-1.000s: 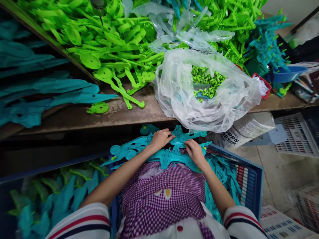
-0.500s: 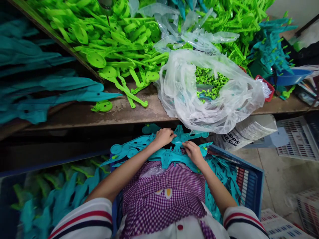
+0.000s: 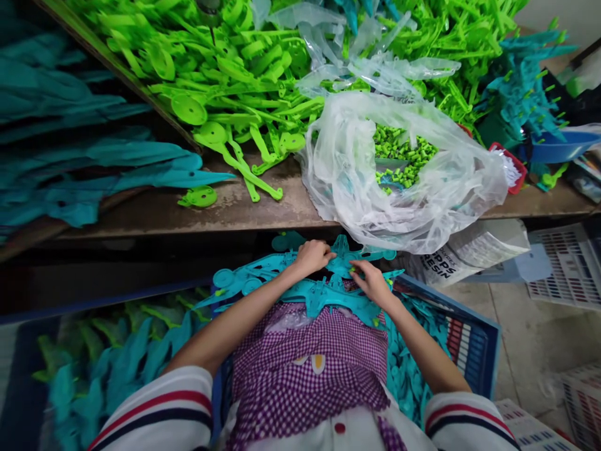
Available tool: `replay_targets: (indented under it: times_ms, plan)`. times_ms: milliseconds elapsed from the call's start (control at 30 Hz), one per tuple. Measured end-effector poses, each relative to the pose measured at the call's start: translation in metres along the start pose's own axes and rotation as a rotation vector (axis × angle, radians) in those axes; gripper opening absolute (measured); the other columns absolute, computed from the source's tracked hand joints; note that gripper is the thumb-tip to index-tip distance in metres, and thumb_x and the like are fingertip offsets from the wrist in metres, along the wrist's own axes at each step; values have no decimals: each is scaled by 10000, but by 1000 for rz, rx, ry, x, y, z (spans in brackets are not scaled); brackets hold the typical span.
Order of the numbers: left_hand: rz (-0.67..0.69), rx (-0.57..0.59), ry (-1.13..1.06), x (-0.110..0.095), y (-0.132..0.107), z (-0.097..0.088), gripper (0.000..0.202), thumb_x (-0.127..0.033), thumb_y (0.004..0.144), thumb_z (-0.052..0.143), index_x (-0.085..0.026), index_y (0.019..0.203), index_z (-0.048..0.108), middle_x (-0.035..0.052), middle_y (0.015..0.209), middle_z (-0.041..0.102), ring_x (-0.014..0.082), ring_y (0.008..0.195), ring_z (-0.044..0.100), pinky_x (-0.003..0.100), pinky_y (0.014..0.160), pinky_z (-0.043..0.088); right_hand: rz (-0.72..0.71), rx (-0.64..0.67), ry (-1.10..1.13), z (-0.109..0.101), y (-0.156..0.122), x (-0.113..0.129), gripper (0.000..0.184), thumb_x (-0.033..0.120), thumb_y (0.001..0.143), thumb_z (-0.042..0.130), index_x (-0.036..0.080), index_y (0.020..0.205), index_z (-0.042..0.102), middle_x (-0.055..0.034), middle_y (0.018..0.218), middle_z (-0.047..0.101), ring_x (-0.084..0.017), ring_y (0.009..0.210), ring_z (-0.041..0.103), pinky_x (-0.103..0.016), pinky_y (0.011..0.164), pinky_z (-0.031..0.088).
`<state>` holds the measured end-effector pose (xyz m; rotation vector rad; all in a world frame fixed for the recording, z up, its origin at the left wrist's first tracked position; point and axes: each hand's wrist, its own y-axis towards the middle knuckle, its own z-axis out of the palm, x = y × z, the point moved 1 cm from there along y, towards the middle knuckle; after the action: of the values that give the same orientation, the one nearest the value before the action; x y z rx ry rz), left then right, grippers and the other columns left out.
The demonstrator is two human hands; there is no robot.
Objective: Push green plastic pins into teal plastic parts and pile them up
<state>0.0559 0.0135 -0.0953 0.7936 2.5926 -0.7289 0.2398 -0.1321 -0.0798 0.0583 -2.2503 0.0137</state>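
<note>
Two hands (image 3: 313, 255) (image 3: 374, 283), one plastic bag (image 3: 338, 169)

bench (image 3: 154, 216): worn brown wood, stained | floor (image 3: 526, 338): grey concrete | crates (image 3: 563, 263): white plastic, on floor at right | wall (image 3: 554, 9): pale, top right

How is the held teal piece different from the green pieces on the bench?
The teal piece is blue-green; the green pieces are bright lime. The teal piece is held by the left hand and right hand; the green pieces lie piled on the bench. Both look plastic.
</note>
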Motion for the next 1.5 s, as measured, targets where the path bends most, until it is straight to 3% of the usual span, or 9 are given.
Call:
replay_targets:
  times_ms: [133,300,533,800,867,967,1133,1333,1500]
  plan:
    - [6,3,-9,1,1,1,371,-534,869,550,-237,878,772,110,970,743,290,937,674,328,749,453,9,-3,4,0,-3,-3,204,269,967,538,208,1121,657,-85,1079,651,-189,993,643,-344,897,543]
    - [2,1,-10,1,2,3,355,-511,878,547,-232,860,766,114,981,741,288,940,673,327,750,449,-134,126,-145,8,-7,-9,281,211,990,456,217,1197,645,-112,1183,633,-210,1097,609,-401,949,542]
    - [8,-12,-18,-3,-3,2,340,-488,883,556,-218,861,762,124,980,734,298,947,668,336,751,450,-132,135,-227,18,-2,-14,290,199,988,455,200,1201,651,-118,1152,645,-216,1059,627,-389,933,549]
    - [44,-48,-98,-6,-17,-17,366,-543,849,616,-220,945,758,99,1028,718,282,963,661,321,772,456,-75,85,-133,-15,-9,13,315,321,948,577,247,1250,624,-108,1242,591,-243,1172,579,-428,996,505]
    - [53,-104,-260,-9,-25,-25,396,-560,835,632,-219,1000,747,94,1044,711,273,976,649,327,811,461,-39,-15,-149,-19,-5,31,357,329,940,587,252,1288,602,-122,1267,582,-269,1185,568,-463,1001,493]
    - [9,-237,-841,-18,-46,-35,393,-534,895,554,-203,1011,730,78,993,697,215,915,637,297,789,474,12,-153,-29,-7,9,67,309,314,965,544,250,1260,609,-110,1177,612,-240,1077,612,-410,938,525]
    - [-356,-259,-1996,-27,-89,-36,227,-372,863,605,-163,901,685,-3,700,567,85,572,526,194,536,430,-66,-111,110,40,33,120,289,315,973,531,260,1237,633,-100,1134,591,-222,1039,610,-370,896,544]
    - [-513,-340,-2354,-19,-116,-35,179,-289,895,513,-165,839,629,11,716,579,91,613,581,200,604,494,-141,111,-3,53,32,150,301,280,975,528,291,1258,628,-91,1155,611,-248,1085,587,-401,927,509]
    - [-483,-239,-2443,-16,-121,-35,180,-256,908,501,-155,850,639,26,761,616,96,640,601,213,643,508,-150,208,14,43,40,163,284,233,997,446,261,1210,631,-89,1071,637,-232,1005,610,-367,852,518]
